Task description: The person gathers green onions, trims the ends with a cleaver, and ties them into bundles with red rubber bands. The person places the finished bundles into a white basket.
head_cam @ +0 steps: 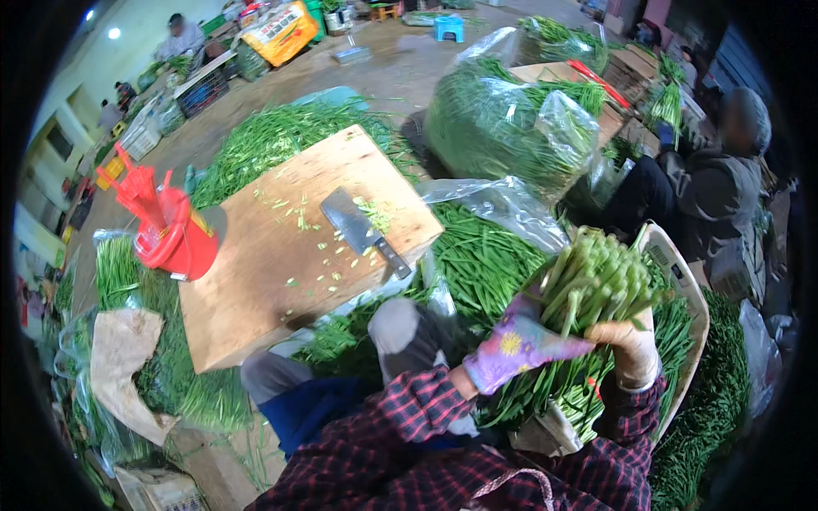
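Note:
Both gloved hands grip a thick bunch of green stalks (591, 281), its pale cut ends up and its leaves hanging below. My left hand (517, 345), in a purple flowered glove, wraps the near left side. On the right side of the bunch is my right hand (626, 348), in a pale glove, its fingers partly hidden. Left of the hands lies a wooden chopping board (268, 255) holding a cleaver (351, 220) and scattered cut stalk pieces (303, 217). Long green leaves (486, 262) fill the space between the board and the bunch.
A red bucket (182, 243) with red strips stands at the board's left. A pale plastic crate (693, 319) borders my right arm. Beyond, a large clear bag of greens (505, 128) bulges on the floor. At the right sits another person (709, 179). Cut greens (275, 140) lie behind the board.

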`<state>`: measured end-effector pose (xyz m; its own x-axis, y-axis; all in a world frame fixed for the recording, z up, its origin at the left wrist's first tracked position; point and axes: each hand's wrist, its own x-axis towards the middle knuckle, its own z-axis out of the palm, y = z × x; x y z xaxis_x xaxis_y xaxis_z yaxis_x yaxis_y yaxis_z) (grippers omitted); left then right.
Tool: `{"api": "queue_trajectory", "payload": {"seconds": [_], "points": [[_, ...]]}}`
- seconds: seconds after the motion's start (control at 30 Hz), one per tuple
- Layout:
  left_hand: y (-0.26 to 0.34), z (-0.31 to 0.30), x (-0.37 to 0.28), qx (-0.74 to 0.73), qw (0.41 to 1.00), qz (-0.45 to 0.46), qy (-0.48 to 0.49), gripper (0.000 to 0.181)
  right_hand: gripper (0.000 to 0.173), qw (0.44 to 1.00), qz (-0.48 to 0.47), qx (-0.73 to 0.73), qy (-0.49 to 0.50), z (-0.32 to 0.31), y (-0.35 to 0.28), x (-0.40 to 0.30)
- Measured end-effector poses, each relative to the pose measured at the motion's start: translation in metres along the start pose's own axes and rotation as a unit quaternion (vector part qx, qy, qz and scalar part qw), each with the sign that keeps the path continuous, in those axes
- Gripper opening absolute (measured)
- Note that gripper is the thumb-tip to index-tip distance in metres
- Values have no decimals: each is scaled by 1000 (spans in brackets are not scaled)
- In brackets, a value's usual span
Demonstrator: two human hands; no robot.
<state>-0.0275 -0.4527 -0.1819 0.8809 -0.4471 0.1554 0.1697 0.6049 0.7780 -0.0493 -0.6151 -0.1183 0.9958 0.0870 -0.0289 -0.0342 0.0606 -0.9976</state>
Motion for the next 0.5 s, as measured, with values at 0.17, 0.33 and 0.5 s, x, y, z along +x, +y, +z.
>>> {"api": "queue_trajectory", "payload": {"seconds": [0.17, 0.33, 0.5], "points": [[31, -28, -3, 29, 998, 32, 34, 59, 56, 996, 41, -38, -75, 48, -18, 34], [158, -69, -9, 42, 997, -35, 53, 34, 25, 970, 0, -71, -232, 134, -90, 95], [298, -77, -34, 274, 946, 148, 91, 24, 26, 904, -218, -103, -352, 227, -157, 141]]}}
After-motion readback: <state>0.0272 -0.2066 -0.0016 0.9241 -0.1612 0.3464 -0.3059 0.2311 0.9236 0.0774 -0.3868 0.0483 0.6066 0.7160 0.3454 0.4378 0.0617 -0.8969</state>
